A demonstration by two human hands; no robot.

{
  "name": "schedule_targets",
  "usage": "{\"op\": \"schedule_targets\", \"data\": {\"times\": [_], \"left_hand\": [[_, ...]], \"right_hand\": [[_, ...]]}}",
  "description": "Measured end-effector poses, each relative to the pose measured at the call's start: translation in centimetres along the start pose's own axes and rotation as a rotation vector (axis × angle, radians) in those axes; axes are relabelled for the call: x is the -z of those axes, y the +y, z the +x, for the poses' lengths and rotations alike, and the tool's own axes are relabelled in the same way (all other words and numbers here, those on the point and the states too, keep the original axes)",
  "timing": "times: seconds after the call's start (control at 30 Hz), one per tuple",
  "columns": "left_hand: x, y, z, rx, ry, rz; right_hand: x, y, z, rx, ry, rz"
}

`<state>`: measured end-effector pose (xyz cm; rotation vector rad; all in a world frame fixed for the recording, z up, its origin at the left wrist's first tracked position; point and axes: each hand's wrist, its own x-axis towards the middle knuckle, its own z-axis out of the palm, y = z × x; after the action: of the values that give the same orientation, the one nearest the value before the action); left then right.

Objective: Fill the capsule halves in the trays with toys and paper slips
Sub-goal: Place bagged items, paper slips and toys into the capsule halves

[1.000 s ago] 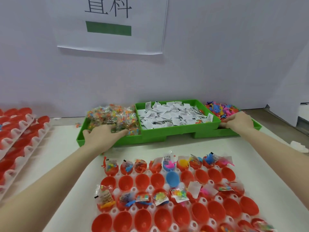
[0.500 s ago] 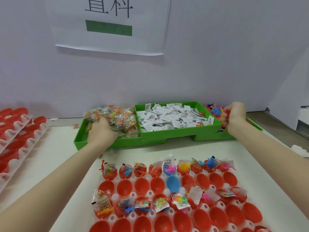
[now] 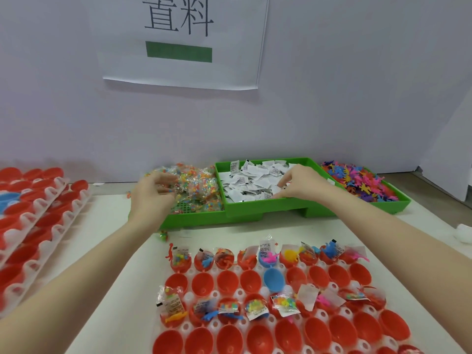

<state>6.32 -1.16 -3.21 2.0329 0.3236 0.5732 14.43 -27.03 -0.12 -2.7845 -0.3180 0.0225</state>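
Left hand (image 3: 153, 192) curls its grip loosely, fingers parted, among the bead packets (image 3: 196, 185); right hand (image 3: 301, 183) pinches at the paper slips (image 3: 251, 181) inside the middle green bin (image 3: 268, 208), whether it has one, can't tell. Capsule halves (image 3: 278, 302) fill the near white tray (image 3: 190, 297), clear tabletop (image 3: 109, 241) between tray and bins. More trays (image 3: 33, 208) crowd the left edge, white wall (image 3: 332, 98) behind.

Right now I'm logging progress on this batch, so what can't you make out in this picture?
- Head view: whether the left hand has gripped a bead packet; the fingers are motion-blurred.
- What the right hand pinches among the paper slips; its fingertips cover it.
- The nearest capsule row, cut off by the bottom edge.
- Print on the slips: too small.
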Motion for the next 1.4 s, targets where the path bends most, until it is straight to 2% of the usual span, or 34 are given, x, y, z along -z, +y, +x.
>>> {"op": "schedule_targets", "data": {"times": [0.17,0.3,0.43,0.5,0.6,0.7,0.77,0.87,0.97,1.13,1.27,1.33,1.4], "left_hand": [[1.3,1.0,-1.1,0.019,0.112,-0.123],[1.9,1.1,-1.5,0.142,0.134,-0.295],[1.8,1.9,-2.5,0.269,0.024,-0.563],[1.9,2.7,-3.4,0.311,-0.022,-0.648],[2.1,4.5,-5.4,0.341,-0.133,-0.748],[2.3,6.6,-8.6,0.326,-0.292,-0.869],[2.2,7.7,-10.5,0.292,-0.312,-0.879],[2.1,9.2,-13.2,0.147,-0.381,-0.751],[2.0,10.3,-15.6,0.050,-0.500,-0.695],[1.4,11.5,-19.3,0.056,-0.634,-0.737],[1.2,12.0,-20.9,-0.019,-0.602,-0.620],[1.1,12.2,-21.5,-0.023,-0.610,-0.607],[1.2,12.5,-22.0,-0.011,-0.609,-0.593]], "right_hand": [[-0.5,-0.1,-0.4,-0.003,0.140,-0.005],[-0.2,0.0,-1.0,-0.020,0.139,0.147],[0.2,0.1,-1.4,-0.018,0.245,0.265],[0.5,-0.5,-2.2,0.001,0.281,0.455],[1.6,-2.6,-5.1,0.036,0.172,0.790],[2.8,-4.6,-9.7,0.098,0.022,0.955],[3.3,-5.5,-13.1,0.152,-0.062,1.007],[3.9,-5.8,-17.5,0.225,-0.109,1.024],[4.0,-4.8,-20.1,0.234,0.036,0.904],[3.4,-3.2,-23.5,0.205,0.193,0.818],[3.1,-2.6,-25.5,0.185,0.282,0.807],[3.2,-2.5,-26.4,0.129,0.256,0.881],[3.3,-2.1,-27.0,0.020,0.139,1.055]]}}
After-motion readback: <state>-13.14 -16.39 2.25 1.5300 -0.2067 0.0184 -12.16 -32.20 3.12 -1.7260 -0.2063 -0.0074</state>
